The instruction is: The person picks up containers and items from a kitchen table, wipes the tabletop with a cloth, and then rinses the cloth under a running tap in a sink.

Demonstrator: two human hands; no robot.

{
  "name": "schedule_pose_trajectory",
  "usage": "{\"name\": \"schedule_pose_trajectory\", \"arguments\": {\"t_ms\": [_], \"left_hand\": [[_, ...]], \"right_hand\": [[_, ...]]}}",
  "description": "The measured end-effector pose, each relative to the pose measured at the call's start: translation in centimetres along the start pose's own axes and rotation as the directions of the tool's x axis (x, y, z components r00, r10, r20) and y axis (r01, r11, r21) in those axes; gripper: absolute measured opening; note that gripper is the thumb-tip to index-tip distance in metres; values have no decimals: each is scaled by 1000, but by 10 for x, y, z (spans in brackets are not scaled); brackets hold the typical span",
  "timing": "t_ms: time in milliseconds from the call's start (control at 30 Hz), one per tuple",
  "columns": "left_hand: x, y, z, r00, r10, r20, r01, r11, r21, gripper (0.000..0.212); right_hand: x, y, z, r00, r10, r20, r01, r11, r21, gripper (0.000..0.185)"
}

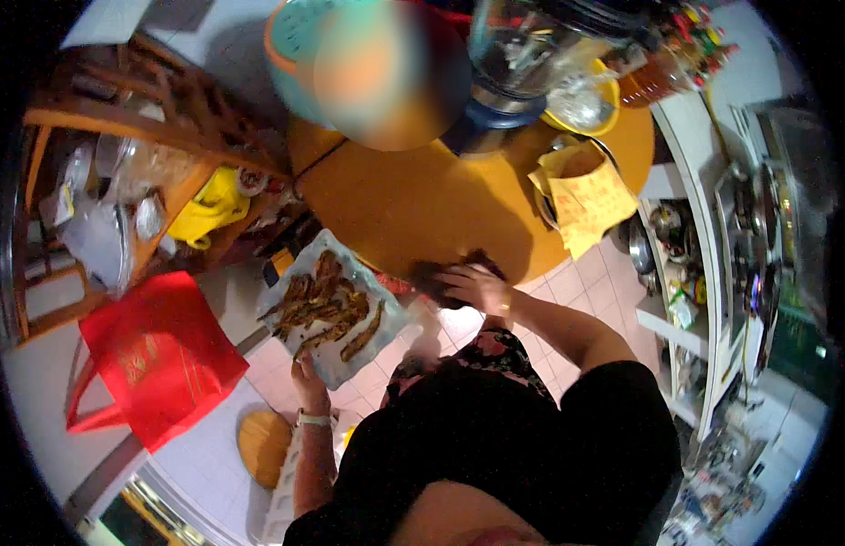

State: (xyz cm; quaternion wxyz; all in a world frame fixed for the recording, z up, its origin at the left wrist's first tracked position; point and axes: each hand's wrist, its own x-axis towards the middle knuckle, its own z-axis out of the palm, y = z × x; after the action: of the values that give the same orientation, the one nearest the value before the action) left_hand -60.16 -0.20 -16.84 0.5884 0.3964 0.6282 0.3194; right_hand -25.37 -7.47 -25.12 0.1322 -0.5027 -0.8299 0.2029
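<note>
My left hand [310,382] grips the near edge of a pale square tray [378,341] at the left. Brown, dried-looking elongated food pieces [320,300] lie heaped on it. My right hand [474,283] is at the near edge of a round orange-brown table [422,205], over a dark, blurred thing [429,276]. Its fingers are spread towards the left; whether they hold the dark thing I cannot tell. The tray is held beside the table's left near edge, above the tiled floor.
On the table stand a yellow paper bag [589,198], a yellow bowl [610,112] with crumpled clear plastic and a dark-based glass container [508,106]. A red bag [163,355] and wooden shelves [156,136] are left; a white shelf unit [675,327] is right.
</note>
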Motion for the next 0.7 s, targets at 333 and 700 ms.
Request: {"name": "schedule_pose_trajectory", "arguments": {"t_ms": [333,700], "left_hand": [[87,-16,86,996,36,83,-43,996,84,25],[86,-16,135,972,-131,196,147,987,-66,36]], "right_hand": [[11,4,-32,681,586,-440,-574,799,177,36],[-119,40,-19,473,809,-348,-870,492,-38,15]]}}
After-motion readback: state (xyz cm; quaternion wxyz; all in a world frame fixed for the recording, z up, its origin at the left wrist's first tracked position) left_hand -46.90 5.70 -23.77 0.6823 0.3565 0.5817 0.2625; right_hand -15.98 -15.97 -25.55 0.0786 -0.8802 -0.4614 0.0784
